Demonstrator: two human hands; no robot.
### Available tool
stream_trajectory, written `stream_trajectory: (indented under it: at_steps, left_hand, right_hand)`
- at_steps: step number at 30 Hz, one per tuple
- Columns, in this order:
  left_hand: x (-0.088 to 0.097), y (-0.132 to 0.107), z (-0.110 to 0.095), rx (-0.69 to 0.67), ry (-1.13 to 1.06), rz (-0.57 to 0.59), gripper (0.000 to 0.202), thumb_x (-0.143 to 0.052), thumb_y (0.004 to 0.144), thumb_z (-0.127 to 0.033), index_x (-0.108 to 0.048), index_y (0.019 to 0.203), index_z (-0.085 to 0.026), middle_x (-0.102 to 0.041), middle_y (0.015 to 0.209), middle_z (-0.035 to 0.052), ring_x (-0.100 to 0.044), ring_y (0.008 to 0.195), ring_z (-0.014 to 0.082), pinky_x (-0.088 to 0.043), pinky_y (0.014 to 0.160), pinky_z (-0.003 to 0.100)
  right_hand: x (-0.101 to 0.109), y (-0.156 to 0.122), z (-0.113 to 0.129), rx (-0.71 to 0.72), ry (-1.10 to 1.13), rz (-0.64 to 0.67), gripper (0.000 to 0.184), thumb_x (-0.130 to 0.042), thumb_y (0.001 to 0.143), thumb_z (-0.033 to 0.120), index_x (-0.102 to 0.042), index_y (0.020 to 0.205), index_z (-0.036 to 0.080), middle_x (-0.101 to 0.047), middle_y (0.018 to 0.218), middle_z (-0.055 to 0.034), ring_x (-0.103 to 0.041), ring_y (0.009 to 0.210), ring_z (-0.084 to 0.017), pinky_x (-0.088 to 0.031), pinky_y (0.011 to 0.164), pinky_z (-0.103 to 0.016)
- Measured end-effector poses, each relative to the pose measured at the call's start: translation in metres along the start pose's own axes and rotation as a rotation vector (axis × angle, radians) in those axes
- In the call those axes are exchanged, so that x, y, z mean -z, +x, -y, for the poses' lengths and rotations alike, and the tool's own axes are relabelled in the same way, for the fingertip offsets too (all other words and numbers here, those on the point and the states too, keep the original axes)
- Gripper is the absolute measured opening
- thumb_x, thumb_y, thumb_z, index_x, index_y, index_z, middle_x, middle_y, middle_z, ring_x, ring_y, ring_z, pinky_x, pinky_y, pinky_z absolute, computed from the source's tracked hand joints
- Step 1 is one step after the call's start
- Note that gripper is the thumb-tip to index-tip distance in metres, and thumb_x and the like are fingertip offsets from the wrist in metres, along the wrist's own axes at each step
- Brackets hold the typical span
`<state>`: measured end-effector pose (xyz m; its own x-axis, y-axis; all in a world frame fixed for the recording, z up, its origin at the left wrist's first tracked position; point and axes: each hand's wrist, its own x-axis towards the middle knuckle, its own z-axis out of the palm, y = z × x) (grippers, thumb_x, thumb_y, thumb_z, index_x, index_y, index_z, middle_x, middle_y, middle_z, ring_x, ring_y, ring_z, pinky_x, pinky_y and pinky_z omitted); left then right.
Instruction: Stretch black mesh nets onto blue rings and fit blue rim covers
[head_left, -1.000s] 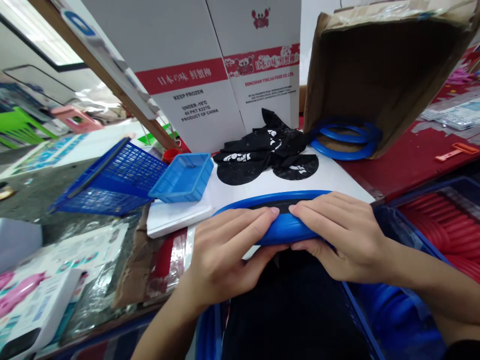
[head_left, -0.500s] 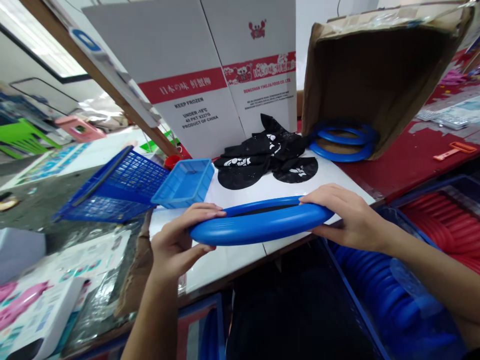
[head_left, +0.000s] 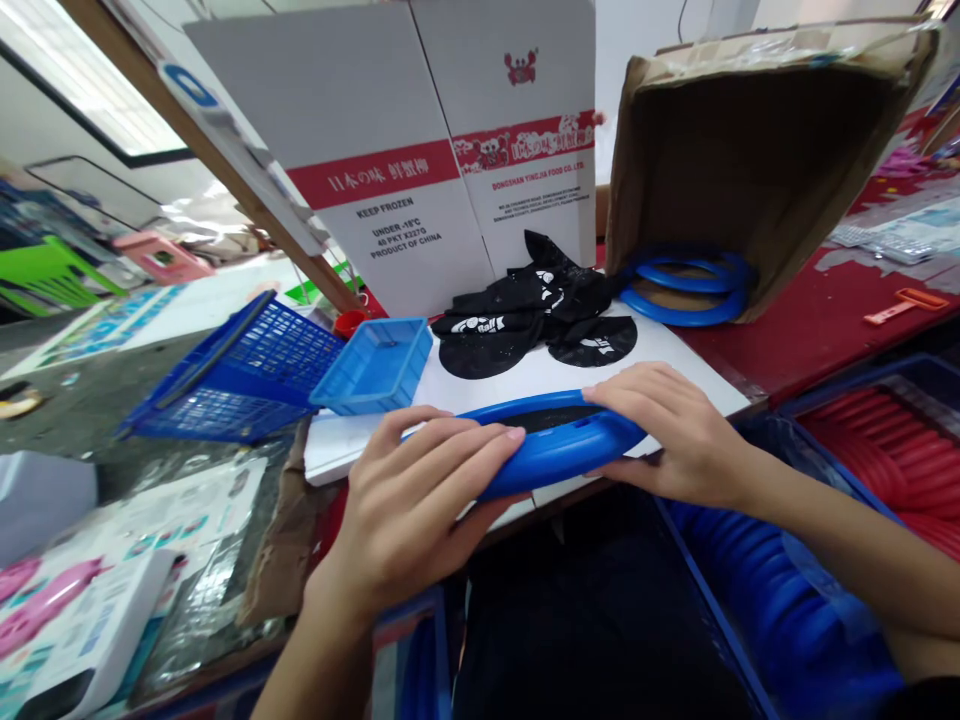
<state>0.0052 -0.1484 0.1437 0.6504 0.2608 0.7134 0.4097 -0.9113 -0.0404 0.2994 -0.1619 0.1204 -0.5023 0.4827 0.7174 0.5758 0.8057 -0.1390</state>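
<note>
A blue plastic ring (head_left: 562,460) is held tilted in front of me, low over the front edge of the white work surface (head_left: 679,380). Dark material shows through its opening. My left hand (head_left: 420,500) is closed around the ring's left and near side, fingers over the top and thumb beneath. At the far right end, my right hand (head_left: 679,435) pinches the rim between fingers and thumb. Beyond the ring lies a loose pile of round black fabric pieces (head_left: 487,345) with white print.
A light blue tray (head_left: 371,375) and a blue mesh basket (head_left: 240,375) stand to the left. Two more blue rings (head_left: 679,315) lie in an open cardboard box (head_left: 622,170). Crates of blue rings (head_left: 780,590) and red rings (head_left: 862,450) sit at lower right.
My left hand has moved right and inward along the ring, its fingers now lying over the near rim. The ring has turned slightly, and my right hand has shifted a little left.
</note>
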Motion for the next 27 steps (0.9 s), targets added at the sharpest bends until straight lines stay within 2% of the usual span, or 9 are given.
stream_trajectory:
  at_steps: [2,5,8,10,12,15,18,23,27]
  left_hand:
    - [-0.009,-0.017,0.019,0.068,-0.174,-0.057,0.032,-0.077,0.095,-0.026,-0.068,0.125,-0.023,-0.082,0.105,0.0079,-0.08,0.092,0.0249,-0.058,0.098,0.048]
    - [-0.024,-0.044,0.052,0.145,-0.43,-0.127,0.027,-0.071,0.1,-0.034,-0.066,0.124,-0.024,-0.082,0.104,0.0087,-0.081,0.097,0.0276,-0.057,0.107,0.058]
    - [-0.034,-0.052,0.069,0.179,-0.404,0.003,0.026,-0.07,0.1,-0.026,-0.065,0.125,-0.022,-0.081,0.116,0.0123,-0.074,0.125,0.032,-0.052,0.116,0.06]
    - [-0.037,-0.045,0.063,0.2,-0.277,0.083,0.031,-0.069,0.099,-0.017,-0.064,0.129,-0.021,-0.079,0.125,0.0129,-0.069,0.132,0.0314,-0.052,0.117,0.058]
    - [-0.04,-0.031,0.044,0.178,-0.173,0.11,0.037,-0.069,0.099,-0.016,-0.062,0.135,-0.021,-0.077,0.129,0.0131,-0.071,0.129,0.0297,-0.054,0.115,0.054]
    - [-0.046,-0.006,0.01,0.092,-0.132,0.108,0.041,-0.073,0.099,-0.024,-0.06,0.138,-0.017,-0.076,0.13,0.0147,-0.073,0.123,0.0289,-0.058,0.107,0.048]
    - [-0.053,0.01,-0.008,0.023,-0.102,0.078,0.034,-0.069,0.102,-0.023,-0.061,0.135,-0.016,-0.078,0.125,0.0138,-0.075,0.112,0.0274,-0.06,0.097,0.043]
    - [-0.05,0.012,0.006,0.074,-0.172,0.057,0.033,-0.067,0.104,-0.023,-0.061,0.136,-0.018,-0.077,0.125,0.0132,-0.074,0.111,0.0252,-0.057,0.094,0.041]
    - [-0.043,0.01,0.013,0.115,-0.258,0.073,0.034,-0.068,0.103,-0.025,-0.062,0.136,-0.019,-0.076,0.126,0.0133,-0.073,0.114,0.0246,-0.058,0.097,0.039]
  right_hand:
    - [0.004,-0.01,-0.008,-0.04,0.003,-0.009,0.047,-0.073,0.1,0.042,-0.058,0.137,0.017,-0.076,0.12,-0.016,-0.073,0.11,-0.031,-0.06,0.095,-0.048]
    - [0.007,-0.025,-0.015,-0.078,0.003,0.004,0.036,-0.068,0.102,0.035,-0.06,0.132,0.016,-0.077,0.114,-0.0145,-0.074,0.104,-0.028,-0.062,0.09,-0.043]
    - [0.004,-0.031,-0.013,-0.04,-0.085,0.021,0.029,-0.065,0.105,0.034,-0.062,0.128,0.017,-0.077,0.107,-0.013,-0.075,0.098,-0.028,-0.061,0.084,-0.042]
    - [0.001,-0.03,-0.01,-0.01,-0.14,0.021,0.026,-0.063,0.106,0.032,-0.064,0.125,0.015,-0.077,0.104,-0.0127,-0.074,0.093,-0.027,-0.06,0.081,-0.041]
    - [-0.002,-0.025,-0.007,0.002,-0.171,0.021,0.024,-0.06,0.107,0.031,-0.065,0.123,0.013,-0.077,0.101,-0.013,-0.074,0.09,-0.027,-0.059,0.079,-0.041]
    - [-0.005,-0.018,-0.004,0.017,-0.195,0.045,0.026,-0.056,0.109,0.032,-0.066,0.12,0.01,-0.077,0.099,-0.014,-0.074,0.088,-0.028,-0.058,0.075,-0.042]
    - [-0.006,-0.016,-0.003,0.009,-0.202,0.042,0.027,-0.056,0.109,0.032,-0.066,0.122,0.011,-0.078,0.101,-0.0141,-0.074,0.09,-0.029,-0.058,0.077,-0.043]
    - [0.002,-0.022,-0.008,-0.033,-0.18,-0.062,0.036,-0.072,0.102,0.034,-0.065,0.129,0.011,-0.077,0.111,-0.017,-0.074,0.103,-0.032,-0.059,0.089,-0.047]
    - [0.006,-0.026,-0.01,-0.038,-0.126,-0.066,0.039,-0.074,0.1,0.032,-0.065,0.132,0.012,-0.076,0.114,-0.0163,-0.073,0.106,-0.032,-0.059,0.092,-0.047]
